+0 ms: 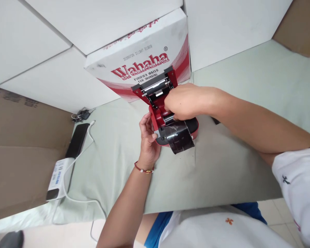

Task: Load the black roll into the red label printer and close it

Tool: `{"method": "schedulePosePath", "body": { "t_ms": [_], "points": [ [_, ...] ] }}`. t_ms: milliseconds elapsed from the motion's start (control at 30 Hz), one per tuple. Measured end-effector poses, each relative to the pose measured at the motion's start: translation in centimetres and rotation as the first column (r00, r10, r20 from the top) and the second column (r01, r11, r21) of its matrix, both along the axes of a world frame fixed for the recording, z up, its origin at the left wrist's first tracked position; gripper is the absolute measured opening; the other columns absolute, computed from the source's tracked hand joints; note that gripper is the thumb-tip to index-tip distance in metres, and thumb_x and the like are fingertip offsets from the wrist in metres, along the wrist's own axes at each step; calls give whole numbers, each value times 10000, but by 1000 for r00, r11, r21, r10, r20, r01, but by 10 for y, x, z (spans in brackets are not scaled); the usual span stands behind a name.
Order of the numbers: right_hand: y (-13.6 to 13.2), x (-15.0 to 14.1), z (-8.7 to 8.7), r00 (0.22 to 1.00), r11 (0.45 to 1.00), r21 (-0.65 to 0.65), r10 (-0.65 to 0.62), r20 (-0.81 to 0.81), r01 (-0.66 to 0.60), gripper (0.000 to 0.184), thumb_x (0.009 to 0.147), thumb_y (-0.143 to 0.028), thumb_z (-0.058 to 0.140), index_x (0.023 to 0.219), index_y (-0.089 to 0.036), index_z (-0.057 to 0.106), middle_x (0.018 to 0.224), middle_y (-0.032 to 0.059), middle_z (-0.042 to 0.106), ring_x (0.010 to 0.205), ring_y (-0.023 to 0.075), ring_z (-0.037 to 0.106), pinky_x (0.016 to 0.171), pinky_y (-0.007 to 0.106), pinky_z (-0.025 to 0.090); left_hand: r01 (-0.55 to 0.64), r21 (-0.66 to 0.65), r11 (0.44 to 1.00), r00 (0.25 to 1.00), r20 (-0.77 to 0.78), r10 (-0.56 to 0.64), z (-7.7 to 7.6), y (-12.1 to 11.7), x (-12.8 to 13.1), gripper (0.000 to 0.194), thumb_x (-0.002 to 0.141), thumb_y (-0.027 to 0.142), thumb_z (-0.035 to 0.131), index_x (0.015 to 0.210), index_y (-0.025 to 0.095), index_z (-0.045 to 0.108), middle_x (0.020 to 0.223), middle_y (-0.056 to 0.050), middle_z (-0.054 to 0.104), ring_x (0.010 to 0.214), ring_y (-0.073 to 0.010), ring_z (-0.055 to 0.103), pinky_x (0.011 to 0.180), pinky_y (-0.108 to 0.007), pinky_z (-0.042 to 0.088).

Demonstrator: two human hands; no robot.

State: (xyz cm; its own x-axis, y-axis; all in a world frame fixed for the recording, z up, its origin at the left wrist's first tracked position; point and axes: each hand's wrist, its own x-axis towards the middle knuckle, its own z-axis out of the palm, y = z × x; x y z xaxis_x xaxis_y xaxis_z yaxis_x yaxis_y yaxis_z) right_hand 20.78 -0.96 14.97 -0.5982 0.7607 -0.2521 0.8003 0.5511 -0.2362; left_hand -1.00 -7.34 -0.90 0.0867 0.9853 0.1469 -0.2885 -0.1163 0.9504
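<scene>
A small red and black machine (157, 113) stands on the cloth-covered table, its hinged lid (155, 86) raised and showing rollers. My left hand (147, 132) holds the machine's left side, with the thumb at a grey part near its front. Inside the open body, the curled fingers of my right hand (182, 101) reach down beside a shiny metal roller (169, 119). What those fingertips pinch, if anything, is hidden. A glossy black strip of film (179, 137) drapes over the machine's front edge.
Behind the machine leans a white and red Wahaha carton (144, 55) against white panels (222, 31). At left lie keys (80, 115), a black power bank-like block (78, 139), a white box-like item (59, 177) and a white cable (85, 199). A brown cardboard box (28, 165) borders the table.
</scene>
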Motion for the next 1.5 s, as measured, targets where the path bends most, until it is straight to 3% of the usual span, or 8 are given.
{"method": "schedulePosePath", "body": {
  "t_ms": [200,400,567,767,933,1067,1267,1500],
  "points": [
    [-1,13,22,909,915,-134,344,-233,-381,316,1061,-189,683,1303,-220,884,1178,33,866,946,182,700,842,327,463,-10,19,1000,1000,1,10,-2,1,1,809,714,633,1025,1432,434,710,1569,-15,668,1591,-329,558,1348,-488,477],
    [0,20,27,878,876,-159,410,-246,-454,352,1024,-184,739,1347,-218,874,1164,11,855,925,146,670,808,282,442,-43,46,998,999,-5,43,-5,5,0,804,697,663,1017,1413,435,730,1547,-13,683,1572,-318,572,1327,-458,495],
    [4,52,41,900,987,16,151,-409,-159,228,1011,-236,675,1042,-148,884,827,19,749,733,116,572,711,303,398,-36,38,999,999,-25,37,0,4,-2,784,712,637,1016,1418,429,744,1538,-14,692,1516,-301,605,1249,-424,549],
    [8,55,41,776,962,119,-122,-618,245,191,998,-194,658,1047,-121,828,1063,87,839,849,156,621,790,303,482,-29,66,997,998,-51,33,-1,4,-3,807,727,693,991,1437,423,719,1548,-26,675,1504,-317,607,1250,-457,544],
    [11,32,33,866,955,198,-99,-490,221,437,1042,-213,559,1410,-130,780,1474,118,785,1180,233,665,1035,342,509,-28,48,998,998,-56,31,0,4,-3,803,728,682,997,1435,426,714,1551,-29,680,1511,-322,608,1248,-463,549],
    [14,23,28,930,931,282,-125,-347,231,579,1068,-304,495,1607,-182,668,1651,89,694,1474,335,566,1228,427,441,-23,62,998,999,-47,26,1,4,-3,799,725,687,1002,1432,432,731,1563,-24,680,1526,-322,604,1256,-457,550],
    [10,31,28,960,934,329,-42,-277,136,475,1071,-310,451,1311,-192,844,1255,123,846,1210,303,674,1072,433,501,-19,47,999,998,-53,22,0,5,-5,817,707,686,1016,1428,431,728,1564,-27,684,1511,-315,622,1224,-442,574],
    [-17,34,51,998,956,287,60,18,-63,290,977,-108,548,1024,-202,818,900,92,758,934,277,673,791,405,463,-31,56,998,998,-46,33,-4,2,-5,906,743,647,1012,1551,565,611,1575,27,689,1518,-275,649,1251,-438,583]
  ]
}}
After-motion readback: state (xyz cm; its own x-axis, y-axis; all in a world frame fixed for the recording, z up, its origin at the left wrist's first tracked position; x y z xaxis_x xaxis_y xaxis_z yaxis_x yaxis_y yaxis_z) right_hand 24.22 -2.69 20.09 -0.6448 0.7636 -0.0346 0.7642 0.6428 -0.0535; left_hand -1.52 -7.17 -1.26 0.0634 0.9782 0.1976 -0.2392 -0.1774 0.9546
